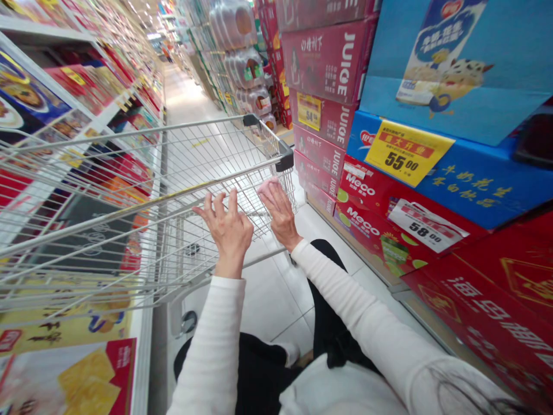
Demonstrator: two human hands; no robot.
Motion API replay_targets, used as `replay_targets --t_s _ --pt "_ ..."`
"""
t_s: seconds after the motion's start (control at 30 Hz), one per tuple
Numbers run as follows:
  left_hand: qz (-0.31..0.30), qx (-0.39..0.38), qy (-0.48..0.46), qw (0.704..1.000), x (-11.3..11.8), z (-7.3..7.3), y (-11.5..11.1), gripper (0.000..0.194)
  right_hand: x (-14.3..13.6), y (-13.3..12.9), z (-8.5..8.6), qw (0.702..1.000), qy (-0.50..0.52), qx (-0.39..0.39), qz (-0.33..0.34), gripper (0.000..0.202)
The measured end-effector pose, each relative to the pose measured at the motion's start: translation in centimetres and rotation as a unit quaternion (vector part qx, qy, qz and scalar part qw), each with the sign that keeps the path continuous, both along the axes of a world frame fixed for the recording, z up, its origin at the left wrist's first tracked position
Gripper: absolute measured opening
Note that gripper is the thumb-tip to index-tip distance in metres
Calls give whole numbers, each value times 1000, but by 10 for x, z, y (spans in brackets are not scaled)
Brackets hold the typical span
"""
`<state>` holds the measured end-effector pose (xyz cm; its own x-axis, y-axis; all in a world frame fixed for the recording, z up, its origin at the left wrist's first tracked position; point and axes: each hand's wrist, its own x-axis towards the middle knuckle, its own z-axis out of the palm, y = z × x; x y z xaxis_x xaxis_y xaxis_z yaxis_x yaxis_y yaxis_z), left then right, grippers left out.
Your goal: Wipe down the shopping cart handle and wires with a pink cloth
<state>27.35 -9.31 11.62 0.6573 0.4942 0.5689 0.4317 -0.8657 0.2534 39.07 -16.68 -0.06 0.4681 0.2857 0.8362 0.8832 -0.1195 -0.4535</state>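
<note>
A wire shopping cart (203, 185) stands in front of me, reaching across the aisle to the left. My left hand (228, 227) is raised at its near side, fingers spread and bent, with nothing seen in it. Beside it, my right hand (280, 216) is closed around a crumpled pink cloth (268, 187), near the cart's corner with the dark plastic cap (284, 158). Whether either hand touches the wire, I cannot tell. The cart's basket shows bare wire mesh, with the floor seen through it.
Stacked drink cartons (319, 63) with yellow price tags line the right side. A shelf of packaged goods (93, 118) runs along the left. Shrink-wrapped bottles (248, 66) stand farther up the aisle. White floor tiles (272, 294) lie below, and a person (166, 52) is far off.
</note>
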Motion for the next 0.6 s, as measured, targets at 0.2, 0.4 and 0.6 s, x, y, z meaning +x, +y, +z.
replay_targets --t_s 0.2,0.4,0.6 --pt "-19 -2 17 1000 -3 -4 -1 72 -10 12 -10 999 4 -40 28 68" --pt "29 -19 -46 998 -23 -36 10 70 -17 1 -16 1000 2 -10 24 73" --pt "13 -64 76 995 -35 -56 28 69 -17 27 6 996 -32 -58 54 69"
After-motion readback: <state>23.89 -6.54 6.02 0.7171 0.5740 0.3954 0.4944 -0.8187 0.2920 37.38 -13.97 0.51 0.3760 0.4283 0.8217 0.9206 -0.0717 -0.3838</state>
